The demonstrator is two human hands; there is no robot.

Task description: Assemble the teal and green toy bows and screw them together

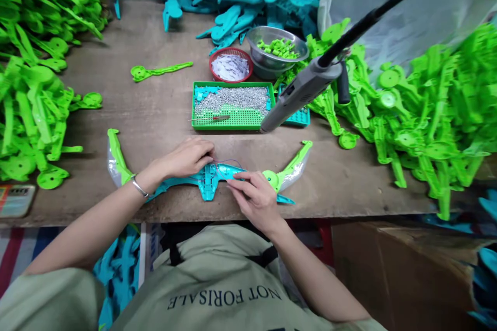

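Note:
A teal and green toy bow [212, 178] lies across the near edge of the wooden table [155, 108], its green limbs curving out to both sides. Thin red and blue wires loop over its teal middle. My left hand [186, 158] rests on the middle of the bow, fingers curled down onto the wires. My right hand [254, 196] sits just right of centre, fingertips pinched on the teal part beside a green round piece [271, 178]. What the fingertips grip is too small to make out.
A green tray [233, 120] of small screws with a screwdriver lies behind the bow. A hanging power screwdriver [298, 90] dangles above its right end. A red bowl [231, 64], a steel bowl [277, 49], and heaps of green and teal parts ring the table.

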